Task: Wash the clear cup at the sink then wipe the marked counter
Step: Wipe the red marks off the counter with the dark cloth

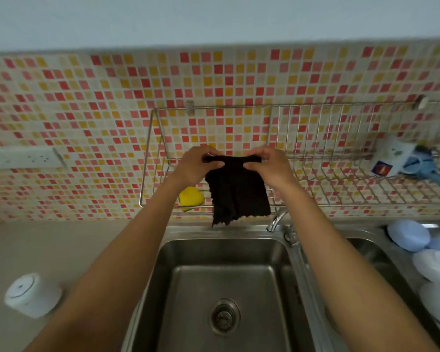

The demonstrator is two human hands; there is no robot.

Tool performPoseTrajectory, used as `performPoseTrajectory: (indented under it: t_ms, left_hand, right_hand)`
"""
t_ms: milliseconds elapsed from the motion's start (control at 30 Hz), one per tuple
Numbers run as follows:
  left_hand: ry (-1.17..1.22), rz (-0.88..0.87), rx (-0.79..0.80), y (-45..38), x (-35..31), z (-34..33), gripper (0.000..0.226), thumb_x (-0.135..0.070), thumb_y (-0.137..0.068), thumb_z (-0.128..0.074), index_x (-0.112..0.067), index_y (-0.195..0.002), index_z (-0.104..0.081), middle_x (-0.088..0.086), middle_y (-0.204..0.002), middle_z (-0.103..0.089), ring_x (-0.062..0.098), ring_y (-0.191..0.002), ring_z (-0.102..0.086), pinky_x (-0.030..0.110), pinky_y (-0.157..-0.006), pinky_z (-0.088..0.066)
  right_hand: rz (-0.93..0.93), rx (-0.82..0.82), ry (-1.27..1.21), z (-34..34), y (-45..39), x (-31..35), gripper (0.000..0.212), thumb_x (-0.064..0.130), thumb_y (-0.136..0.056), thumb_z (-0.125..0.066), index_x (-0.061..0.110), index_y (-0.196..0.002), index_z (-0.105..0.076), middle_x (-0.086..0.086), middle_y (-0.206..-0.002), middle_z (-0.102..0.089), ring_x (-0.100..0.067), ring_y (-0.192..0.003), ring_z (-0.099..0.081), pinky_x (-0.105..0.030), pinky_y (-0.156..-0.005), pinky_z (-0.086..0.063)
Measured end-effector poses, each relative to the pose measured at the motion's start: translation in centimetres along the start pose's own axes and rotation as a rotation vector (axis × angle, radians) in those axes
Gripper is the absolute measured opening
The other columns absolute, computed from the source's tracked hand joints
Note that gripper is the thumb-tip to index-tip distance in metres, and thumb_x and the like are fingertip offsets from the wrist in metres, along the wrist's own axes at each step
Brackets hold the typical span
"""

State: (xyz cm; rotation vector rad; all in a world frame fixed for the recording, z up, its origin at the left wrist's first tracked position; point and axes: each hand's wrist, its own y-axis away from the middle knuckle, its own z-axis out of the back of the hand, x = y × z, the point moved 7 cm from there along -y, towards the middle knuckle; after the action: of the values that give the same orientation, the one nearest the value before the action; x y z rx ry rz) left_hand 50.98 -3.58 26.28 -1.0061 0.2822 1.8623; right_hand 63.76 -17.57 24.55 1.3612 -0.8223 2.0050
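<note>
A dark brown cloth (236, 191) hangs in front of the wire rack (341, 158) above the steel sink (224, 288). My left hand (196, 166) pinches its top left corner and my right hand (269, 163) pinches its top right corner. The cloth hangs down to just above the sink's back rim. The beige counter (56, 250) lies to the left of the sink. No clear cup shows anywhere in view.
A yellow sponge (191, 198) lies on the rack behind my left wrist. The tap (277, 219) stands at the sink's back right. White and pale blue bowls (422, 252) fill the right basin. A white round container (32, 294) sits on the counter. A mug (391, 160) rests on the rack.
</note>
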Motion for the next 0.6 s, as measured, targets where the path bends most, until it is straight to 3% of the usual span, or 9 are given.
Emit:
performPoseTrajectory:
  t_ms: [167, 267, 333, 433, 533, 600]
  left_hand:
    - [-0.114, 0.082, 0.063, -2.7, 3.4, -1.9, 0.026, -0.02, -0.087, -0.069, -0.006, -0.109, -0.068, 0.005, -0.106, -0.065, 0.023, -0.104, -0.06, 0.029, -0.084, -0.043]
    - [-0.177, 0.105, 0.053, -3.1, 4.3, -2.6, 0.027, -0.019, -0.086, -0.071, -0.007, -0.11, -0.066, 0.008, -0.114, -0.064, 0.021, -0.104, -0.059, 0.021, -0.079, -0.039]
    - [-0.238, 0.098, 0.016, -3.1, 4.2, -2.6, 0.027, -0.019, -0.085, -0.071, -0.009, -0.11, -0.064, 0.01, -0.115, -0.062, 0.024, -0.107, -0.057, 0.021, -0.081, -0.038]
    - [-0.473, 0.129, -0.052, -1.6, 3.8, -1.6, 0.038, -0.036, -0.086, -0.068, -0.019, -0.119, -0.06, 0.01, -0.128, -0.051, 0.029, -0.124, -0.043, 0.037, -0.099, -0.038]
    - [-0.73, 0.309, -0.094, 1.2, 4.7, -0.3, 0.067, -0.063, -0.083, -0.057, -0.017, -0.131, -0.049, 0.017, -0.141, -0.036, 0.036, -0.132, -0.033, 0.047, -0.102, -0.038]
    - [-0.782, 0.467, -0.019, 2.8, 6.0, -0.6, 0.091, -0.078, -0.077, -0.048, -0.015, -0.141, -0.037, 0.023, -0.15, -0.025, 0.04, -0.137, -0.03, 0.049, -0.103, -0.038]
  right_hand:
    - [-0.062, 0.047, 0.175, -2.0, -3.2, -2.9, 0.025, 0.008, -0.076, -0.078, 0.013, -0.099, -0.069, -0.003, -0.115, -0.064, -0.017, -0.111, -0.058, -0.02, -0.084, -0.041]
    - [-0.087, 0.048, 0.304, -3.1, -3.7, -4.0, 0.027, 0.01, -0.079, -0.076, 0.013, -0.104, -0.066, -0.004, -0.121, -0.061, -0.015, -0.108, -0.056, -0.014, -0.073, -0.039]
    - [-0.064, 0.046, 0.399, -3.3, -3.4, -3.9, 0.031, 0.01, -0.081, -0.073, 0.013, -0.111, -0.064, -0.006, -0.125, -0.056, -0.019, -0.112, -0.054, -0.018, -0.078, -0.039]
    - [0.099, 0.057, 0.574, -3.5, -1.9, -2.4, 0.042, 0.014, -0.084, -0.071, 0.016, -0.123, -0.058, -0.005, -0.134, -0.048, -0.022, -0.122, -0.047, -0.025, -0.095, -0.037]
    - [0.149, 0.221, 0.545, -4.9, 0.0, -2.3, 0.047, 0.024, -0.082, -0.074, 0.021, -0.127, -0.058, -0.001, -0.136, -0.051, -0.019, -0.123, -0.048, -0.024, -0.093, -0.035]
    - [0.086, 0.346, 0.59, -6.0, 0.9, -3.2, 0.053, 0.03, -0.082, -0.073, 0.021, -0.131, -0.056, -0.001, -0.139, -0.051, -0.019, -0.123, -0.049, -0.024, -0.092, -0.037]
